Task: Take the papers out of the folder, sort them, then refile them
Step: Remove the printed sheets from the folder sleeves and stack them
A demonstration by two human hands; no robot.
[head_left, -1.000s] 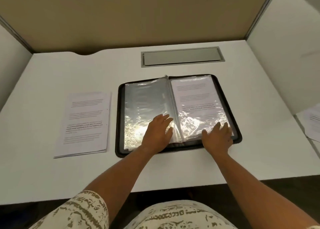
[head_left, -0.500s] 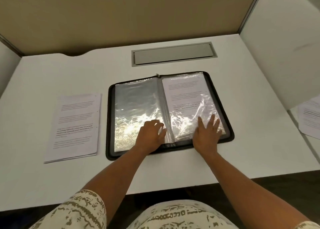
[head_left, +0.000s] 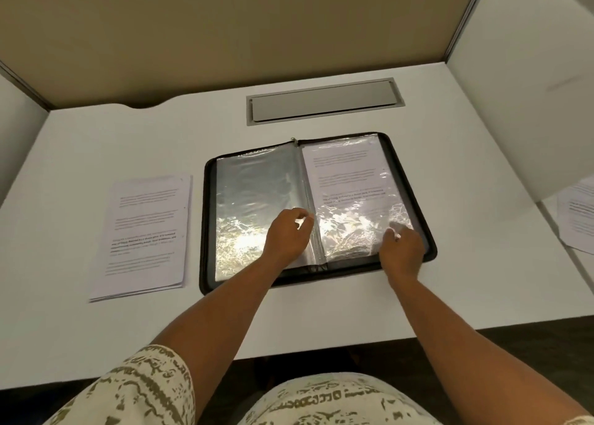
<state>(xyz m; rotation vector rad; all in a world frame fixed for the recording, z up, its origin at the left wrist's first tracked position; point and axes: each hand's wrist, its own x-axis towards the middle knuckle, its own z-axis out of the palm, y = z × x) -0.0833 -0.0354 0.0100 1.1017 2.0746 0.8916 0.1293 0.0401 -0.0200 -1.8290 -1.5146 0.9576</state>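
So we've got the black zip folder (head_left: 318, 211) lying open flat in the middle of the white counter (head_left: 482, 280), clear plastic sleeves showing on both sides. The left-hand sleeve (head_left: 260, 199) looks blank and just throws glare back at us, while the right-hand sleeve (head_left: 353, 193) has a printed sheet (head_left: 348, 174) inside it. Left hand (head_left: 287, 235) sits right by the spine in the lower middle of the frame, fingers curled in, and it looks like that grip is pinching the edge of a sleeve there (hard to be fully sure with all the shine). Right hand (head_left: 402, 249) is at the folder's lower right corner, fingers curled down onto the crinkled plastic of the right-hand sleeve, though we can't tell whether that grip is actually grasping it or just pressing. A stack of printed papers (head_left: 146, 235) lies on the counter just left of the folder, not touching it. Another printed sheet (head_left: 577, 219) peeks in at the right edge of the frame. A grey cable hatch (head_left: 324, 101) is set into the counter above the folder.
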